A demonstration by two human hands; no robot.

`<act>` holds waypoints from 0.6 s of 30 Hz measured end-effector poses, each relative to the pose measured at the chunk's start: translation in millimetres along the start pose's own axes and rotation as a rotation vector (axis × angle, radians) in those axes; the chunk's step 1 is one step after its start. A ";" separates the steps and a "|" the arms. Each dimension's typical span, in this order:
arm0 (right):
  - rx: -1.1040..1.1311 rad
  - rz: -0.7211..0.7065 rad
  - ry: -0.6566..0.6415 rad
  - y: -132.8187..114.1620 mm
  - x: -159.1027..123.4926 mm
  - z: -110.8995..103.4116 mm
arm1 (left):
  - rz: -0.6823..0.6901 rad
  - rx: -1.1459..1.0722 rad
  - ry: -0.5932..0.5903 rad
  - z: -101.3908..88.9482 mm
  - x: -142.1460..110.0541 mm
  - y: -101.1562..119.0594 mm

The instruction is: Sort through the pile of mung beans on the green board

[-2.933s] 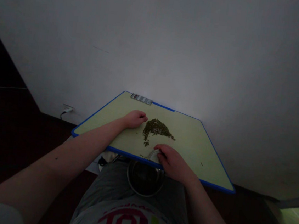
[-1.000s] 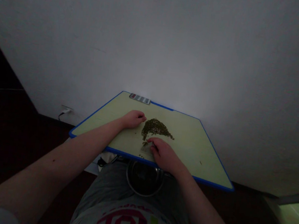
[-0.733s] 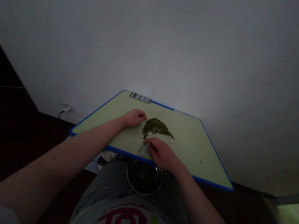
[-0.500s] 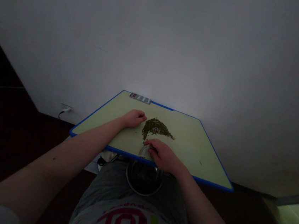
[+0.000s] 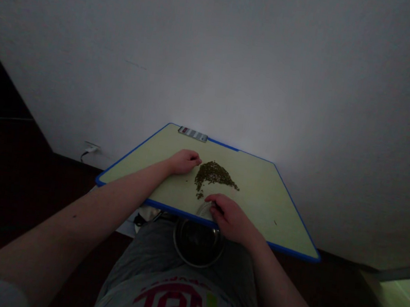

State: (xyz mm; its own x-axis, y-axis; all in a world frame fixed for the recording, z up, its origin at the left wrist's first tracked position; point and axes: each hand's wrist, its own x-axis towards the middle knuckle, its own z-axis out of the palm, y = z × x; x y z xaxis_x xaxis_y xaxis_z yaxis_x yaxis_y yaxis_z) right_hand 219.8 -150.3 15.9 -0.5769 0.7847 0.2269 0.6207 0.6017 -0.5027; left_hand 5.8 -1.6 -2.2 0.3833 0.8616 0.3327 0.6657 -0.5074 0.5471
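Note:
Small dark green-brown grains, perhaps beans, lie in a curved pile on a pale yellow board with a blue rim. At the pile's left edge rests my left hand, its fingers curled closed; whether anything is between them is hidden. Near the board's front edge, my right hand grips a clear, round, shallow dish or lid. A few grains lie just beyond that clear piece. Below the front edge, a round metal bowl sits on my lap, its inside dark.
A phone with its screen lit lies at the board's back left. Behind the board rises a pale wall. A plug sits in a wall socket at left. One thin dark speck lies on the board's right side.
My right hand has shifted slightly right with the clear round piece, away from the small grains by the pile's lower end. The left hand stays in place.

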 end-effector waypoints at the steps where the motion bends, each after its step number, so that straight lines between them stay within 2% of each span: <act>1: 0.002 0.009 0.005 0.7 -1.8 -0.6 | -0.003 -0.003 -0.002 0.2 0.3 -0.4; 7: -0.014 0.059 0.036 6.4 -12.4 -4.5 | -0.003 0.002 -0.006 -0.1 0.9 -0.8; 10: -0.054 0.100 0.099 9.3 -13.2 -2.2 | 0.012 0.011 -0.001 -0.1 0.9 -1.2; 13: -0.097 0.152 0.172 9.1 -8.3 3.8 | 0.011 0.017 0.003 0.5 1.3 -2.1; 18: -0.163 0.200 0.210 2.3 6.0 13.4 | 0.008 0.016 0.002 1.2 2.0 -2.7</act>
State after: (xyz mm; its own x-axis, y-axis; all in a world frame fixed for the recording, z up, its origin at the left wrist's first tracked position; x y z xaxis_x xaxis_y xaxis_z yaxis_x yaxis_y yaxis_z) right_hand 210.7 -146.2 4.9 -0.3235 0.8929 0.3132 0.7972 0.4355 -0.4181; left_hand 5.5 1.5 -3.9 0.3874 0.8575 0.3385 0.6726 -0.5140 0.5324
